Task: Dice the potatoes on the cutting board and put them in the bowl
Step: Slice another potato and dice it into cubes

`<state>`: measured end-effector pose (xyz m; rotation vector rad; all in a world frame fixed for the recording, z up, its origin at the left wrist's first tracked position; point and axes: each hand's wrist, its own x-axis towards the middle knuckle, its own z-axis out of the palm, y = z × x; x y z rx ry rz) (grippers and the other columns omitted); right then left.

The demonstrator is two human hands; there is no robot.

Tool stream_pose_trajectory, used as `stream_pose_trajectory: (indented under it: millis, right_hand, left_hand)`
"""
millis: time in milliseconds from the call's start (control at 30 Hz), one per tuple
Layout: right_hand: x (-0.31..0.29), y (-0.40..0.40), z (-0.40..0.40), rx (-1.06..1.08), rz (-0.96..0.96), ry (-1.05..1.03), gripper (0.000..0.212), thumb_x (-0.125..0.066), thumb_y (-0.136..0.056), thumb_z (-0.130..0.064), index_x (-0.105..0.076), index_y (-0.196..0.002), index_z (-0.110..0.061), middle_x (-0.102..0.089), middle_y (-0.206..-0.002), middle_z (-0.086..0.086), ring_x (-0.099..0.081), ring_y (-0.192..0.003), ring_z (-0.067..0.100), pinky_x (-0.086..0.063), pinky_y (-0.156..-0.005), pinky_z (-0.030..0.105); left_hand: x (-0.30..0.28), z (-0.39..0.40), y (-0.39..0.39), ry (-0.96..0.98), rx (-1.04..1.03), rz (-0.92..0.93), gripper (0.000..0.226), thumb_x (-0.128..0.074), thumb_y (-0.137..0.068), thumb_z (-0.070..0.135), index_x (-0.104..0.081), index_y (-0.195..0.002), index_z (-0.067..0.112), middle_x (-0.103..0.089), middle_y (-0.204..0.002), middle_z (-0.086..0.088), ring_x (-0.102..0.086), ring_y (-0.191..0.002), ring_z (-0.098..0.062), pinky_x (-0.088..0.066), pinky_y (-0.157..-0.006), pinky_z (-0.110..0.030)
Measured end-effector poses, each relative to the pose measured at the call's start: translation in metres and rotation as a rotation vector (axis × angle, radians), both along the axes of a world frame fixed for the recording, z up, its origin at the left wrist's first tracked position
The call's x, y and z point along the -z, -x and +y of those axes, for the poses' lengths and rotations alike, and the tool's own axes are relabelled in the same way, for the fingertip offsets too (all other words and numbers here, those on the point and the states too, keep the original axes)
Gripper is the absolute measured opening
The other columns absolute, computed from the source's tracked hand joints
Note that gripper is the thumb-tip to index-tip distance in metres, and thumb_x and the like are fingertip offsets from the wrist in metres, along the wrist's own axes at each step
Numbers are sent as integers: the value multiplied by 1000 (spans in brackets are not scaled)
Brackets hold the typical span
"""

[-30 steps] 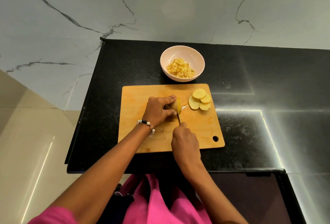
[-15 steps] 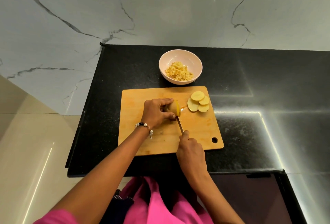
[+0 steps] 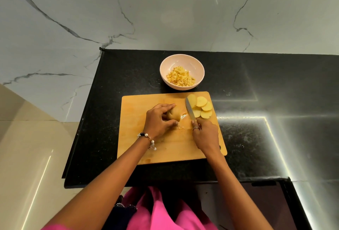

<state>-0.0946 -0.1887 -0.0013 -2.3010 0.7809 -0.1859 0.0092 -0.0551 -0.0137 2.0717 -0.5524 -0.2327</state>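
Observation:
On the wooden cutting board (image 3: 165, 149), my left hand (image 3: 159, 120) grips the uncut end of a potato (image 3: 174, 115) near the board's middle. My right hand (image 3: 205, 135) holds a knife (image 3: 190, 109) by its handle. The blade points away from me, and its right side touches a pile of several round potato slices (image 3: 202, 108) at the board's far right corner. A pale pink bowl (image 3: 197, 64) with diced potato (image 3: 180, 78) stands on the counter just behind the board.
The board lies on a black stone counter (image 3: 256, 128) whose front edge is just below the board. A marbled grey wall rises behind it. Left of the counter there is floor. My pink clothing shows at the bottom.
The knife has left the potato and swung right, its blade now against the slice pile, which has grown by one slice. My left hand still grips the potato piece.

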Motion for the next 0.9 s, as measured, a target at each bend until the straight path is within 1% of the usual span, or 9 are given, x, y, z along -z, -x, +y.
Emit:
stream_pose_trajectory:
  millis: [67,167,267,333,433,467,533,700,900]
  right_hand:
    - [-5,3,-1,125,-51,-342,32,-51,-97,-24,-59,-74,-4,-54,-58,8,-52,-45,21,-40,-39,30]
    - [-21,10,1,307,-145,-936,23,-53,-97,-19,-61,-86,0,-54,-60,9,-48,-42,14,-31,-34,20]
    - [-35,17,4,279,-162,-1050,23,-52,-97,-16,-62,-91,4,-54,-62,11,-46,-44,15,-29,-34,19]
    - [-40,20,10,223,-164,-909,23,-54,-96,-19,-65,-88,-1,-55,-64,11,-48,-46,18,-31,-35,22]
    - [-43,21,16,38,-111,-331,23,-53,-96,-24,-66,-82,-10,-59,-63,9,-54,-51,25,-40,-40,30]
    - [-42,20,18,-39,-85,-157,24,-52,-96,-25,-65,-81,-10,-58,-63,7,-54,-55,26,-39,-45,34]
    - [-42,17,23,-121,-3,53,24,-49,-96,-25,-62,-84,-9,-56,-66,4,-49,-61,24,-32,-55,31]
    - [-38,10,34,-125,113,189,26,-41,-99,-28,-59,-98,-9,-63,-87,9,-57,-77,28,-34,-59,31]
    - [-44,6,40,-150,156,233,24,-39,-100,-20,-59,-101,-6,-62,-95,13,-59,-82,32,-32,-60,30]
  left_hand:
    - [-1,0,0,8,-8,-4,63,-85,-61,15,-63,-120,16,-61,-116,-2,-58,-102,-11,-52,-85,-23]
    - [-3,0,-2,10,-7,13,63,-85,-62,14,-62,-120,16,-61,-116,-2,-57,-103,-12,-52,-86,-24]
    - [-3,-1,-3,2,0,29,63,-84,-63,15,-61,-122,16,-60,-119,-3,-56,-106,-12,-51,-87,-23]
    - [-2,-1,-4,-3,7,53,63,-83,-65,15,-59,-124,15,-58,-121,-2,-55,-108,-12,-50,-89,-22]
    - [0,0,-6,0,21,67,60,-80,-69,15,-58,-125,15,-57,-124,-3,-55,-111,-12,-49,-90,-21]
    - [1,0,-6,0,24,62,59,-79,-71,14,-58,-125,15,-57,-125,-3,-54,-111,-11,-48,-90,-18]
    - [2,1,-6,1,28,54,57,-78,-72,14,-58,-125,15,-58,-125,-3,-53,-110,-9,-47,-87,-14]
    - [3,0,-7,-5,39,20,56,-78,-73,14,-58,-125,14,-59,-124,-3,-54,-107,-7,-45,-83,-8]
    - [4,2,-9,-16,54,-3,54,-78,-73,12,-59,-124,13,-61,-123,-4,-54,-107,-5,-43,-84,-4]
